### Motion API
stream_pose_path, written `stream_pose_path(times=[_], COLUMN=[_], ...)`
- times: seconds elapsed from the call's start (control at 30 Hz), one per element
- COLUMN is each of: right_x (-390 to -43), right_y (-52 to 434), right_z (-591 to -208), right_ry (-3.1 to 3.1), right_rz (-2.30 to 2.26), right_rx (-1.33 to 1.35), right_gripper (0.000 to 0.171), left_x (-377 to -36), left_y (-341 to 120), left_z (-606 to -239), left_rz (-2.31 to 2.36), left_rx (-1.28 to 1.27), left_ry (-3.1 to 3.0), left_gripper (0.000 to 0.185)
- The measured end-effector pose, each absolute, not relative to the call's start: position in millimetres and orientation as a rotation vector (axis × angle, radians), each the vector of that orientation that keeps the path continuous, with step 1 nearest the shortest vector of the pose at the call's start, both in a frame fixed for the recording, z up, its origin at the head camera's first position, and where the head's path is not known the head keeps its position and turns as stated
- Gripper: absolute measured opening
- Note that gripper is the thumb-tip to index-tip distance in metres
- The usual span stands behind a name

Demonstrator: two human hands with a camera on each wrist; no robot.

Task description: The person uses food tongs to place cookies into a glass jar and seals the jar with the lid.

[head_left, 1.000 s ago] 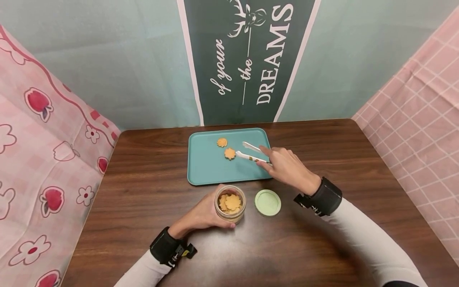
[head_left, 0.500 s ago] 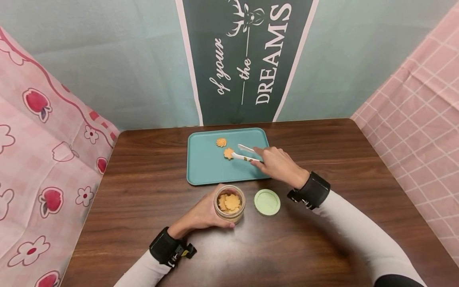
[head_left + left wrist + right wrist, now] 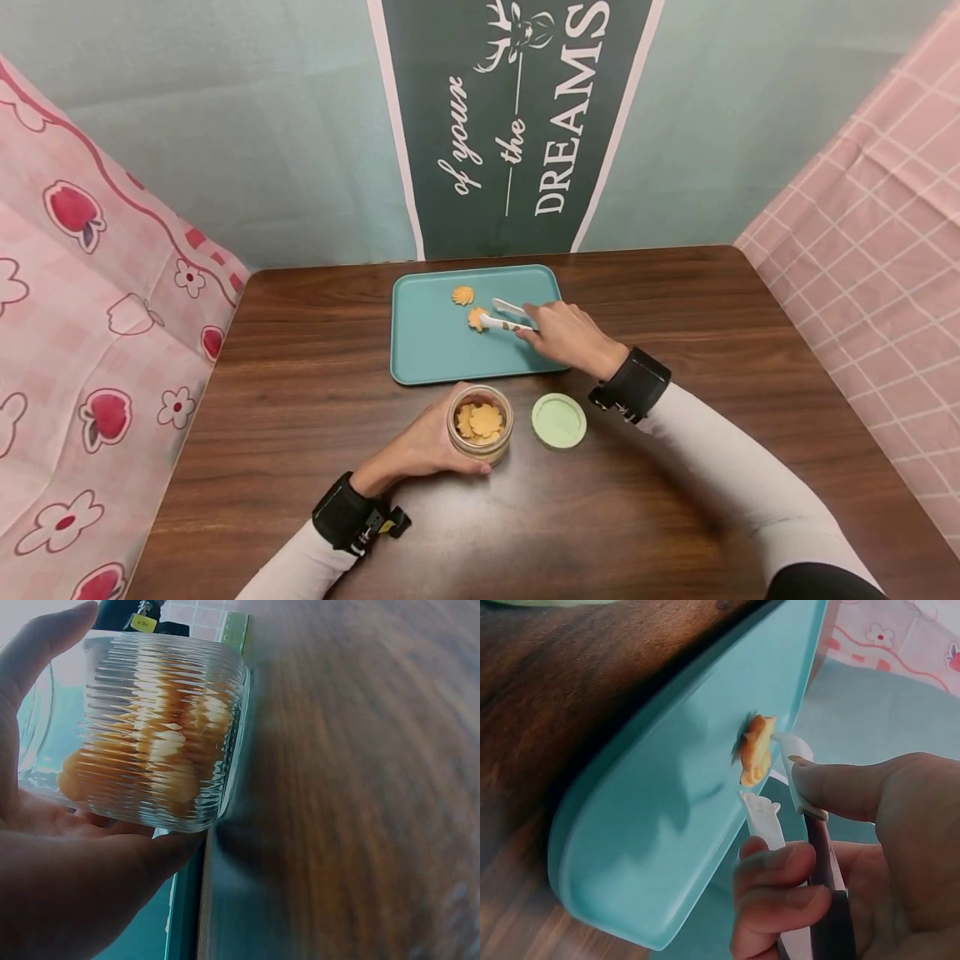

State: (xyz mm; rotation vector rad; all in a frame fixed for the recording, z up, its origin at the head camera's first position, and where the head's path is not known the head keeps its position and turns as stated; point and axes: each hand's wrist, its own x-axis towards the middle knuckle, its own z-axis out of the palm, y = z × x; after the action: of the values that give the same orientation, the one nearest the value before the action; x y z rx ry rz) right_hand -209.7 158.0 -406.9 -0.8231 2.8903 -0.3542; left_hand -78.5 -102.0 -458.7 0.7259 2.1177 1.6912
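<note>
Over the tray [image 3: 435,350], my right hand [image 3: 566,337] pinches tongs [image 3: 504,317] at a half-hidden biscuit [image 3: 476,317]; my left hand [image 3: 420,446] grips the jar [image 3: 480,423].

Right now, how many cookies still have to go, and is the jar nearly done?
Done: the lid is off and the jar, held by the left hand, already has cookies inside. In hand: the right hand brings tongs to one cookie on the tray. Left: that one and the swirl cookie.

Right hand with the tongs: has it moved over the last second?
Yes. The right hand has slid the tongs leftward across the teal tray, reaching the flower-shaped cookie.
</note>
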Motion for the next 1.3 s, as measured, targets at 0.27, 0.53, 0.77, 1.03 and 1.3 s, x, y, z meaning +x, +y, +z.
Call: stream_pose_path(times=[0.27,0.53,0.77,1.03,1.3], right_x=[-217,-218,-214,-208,-203], right_y=[150,143,139,140,146], right_z=[-410,-414,-416,-418,-419], right_ry=[2.857,2.866,2.874,2.889,2.913], right_rz=[-0.367,-0.354,-0.348,-0.375,-0.369], right_rx=[-0.818,-0.831,-0.881,-0.944,-0.968], right_gripper=[0.054,0.054,0.048,0.034,0.032], left_x=[-80,-81,-82,-82,-82], left_y=[-101,-102,-102,-102,-102], left_z=[-457,-456,-455,-454,-456], left_rz=[1.704,1.706,1.703,1.706,1.696], left_rx=[0.708,0.706,0.699,0.705,0.713], left_ry=[2.105,2.101,2.1,2.087,2.096], left_gripper=[0.091,0.091,0.092,0.092,0.092])
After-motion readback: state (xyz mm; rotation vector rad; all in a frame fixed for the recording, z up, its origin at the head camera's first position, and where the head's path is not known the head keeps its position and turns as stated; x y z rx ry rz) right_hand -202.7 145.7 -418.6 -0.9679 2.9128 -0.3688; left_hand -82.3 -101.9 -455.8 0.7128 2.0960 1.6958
